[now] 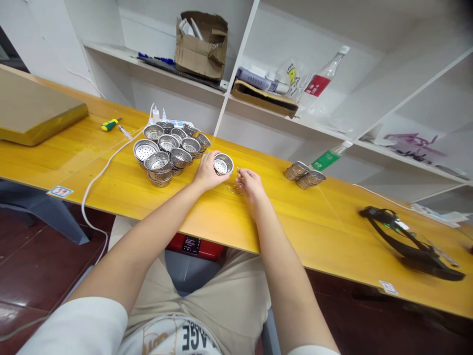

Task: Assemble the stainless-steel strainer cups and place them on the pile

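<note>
The thin wire piece (233, 188) under the right hand (251, 183) blurs.

yellow wooden bench (207, 222) | strainer cups pile (168, 150) | screwdriver (111, 124) | black strap (410, 244)

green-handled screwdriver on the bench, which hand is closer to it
Left. The left hand, holding a small perforated steel cup, sits right of the green-handled screwdriver, beyond the pile of cups. The right hand rests farther right still, on the bench.
</note>
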A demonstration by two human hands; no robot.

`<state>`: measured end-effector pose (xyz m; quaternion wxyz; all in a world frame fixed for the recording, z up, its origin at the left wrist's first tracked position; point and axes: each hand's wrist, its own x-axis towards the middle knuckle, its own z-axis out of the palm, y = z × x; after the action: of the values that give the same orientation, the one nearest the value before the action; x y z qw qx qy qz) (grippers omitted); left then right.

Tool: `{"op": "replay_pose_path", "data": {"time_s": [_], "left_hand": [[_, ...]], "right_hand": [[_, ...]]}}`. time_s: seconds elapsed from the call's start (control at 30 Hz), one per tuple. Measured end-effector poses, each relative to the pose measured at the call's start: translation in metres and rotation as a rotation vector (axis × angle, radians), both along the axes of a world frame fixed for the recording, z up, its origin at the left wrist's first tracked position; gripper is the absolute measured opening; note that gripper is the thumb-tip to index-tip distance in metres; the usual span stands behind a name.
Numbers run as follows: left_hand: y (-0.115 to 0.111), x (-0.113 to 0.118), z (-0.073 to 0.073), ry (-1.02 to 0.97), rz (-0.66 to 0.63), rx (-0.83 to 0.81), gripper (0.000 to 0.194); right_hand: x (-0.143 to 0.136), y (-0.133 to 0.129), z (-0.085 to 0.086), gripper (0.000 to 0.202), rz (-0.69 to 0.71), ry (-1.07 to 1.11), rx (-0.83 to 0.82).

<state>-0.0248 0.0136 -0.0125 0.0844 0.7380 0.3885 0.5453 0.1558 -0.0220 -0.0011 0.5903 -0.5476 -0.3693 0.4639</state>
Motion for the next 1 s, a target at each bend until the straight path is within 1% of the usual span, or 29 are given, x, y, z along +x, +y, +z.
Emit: {"op": "replay_pose_path", "data": {"time_s": [0.17, 0.37, 0.6, 0.77, 0.87, 1.0], "left_hand": [[-0.001, 0.001, -0.003, -0.006, 0.004, -0.044, 0.071], [-0.001, 0.000, -0.002, 0.002, 0.002, -0.062, 0.072], [0.000, 0.001, -0.005, 0.013, 0.004, -0.060, 0.070], [0.000, 0.001, -0.004, 0.006, 0.002, -0.061, 0.071], [0.001, 0.001, -0.003, 0.003, -0.003, -0.050, 0.072], [0.000, 0.001, -0.002, 0.015, -0.028, -0.017, 0.072]], "right_hand": [[-0.001, 0.001, -0.003, 0.022, 0.009, 0.006, -0.002], [-0.001, 0.001, -0.001, 0.022, 0.023, 0.050, 0.005], [0.001, 0.002, -0.003, 0.029, 0.040, 0.050, 0.013], [0.002, 0.002, -0.005, 0.037, 0.081, 0.066, 0.051], [0.003, 0.002, -0.002, 0.041, 0.105, 0.105, 0.081], [0.001, -0.003, 0.007, 0.044, 0.155, 0.186, 0.126]]}}
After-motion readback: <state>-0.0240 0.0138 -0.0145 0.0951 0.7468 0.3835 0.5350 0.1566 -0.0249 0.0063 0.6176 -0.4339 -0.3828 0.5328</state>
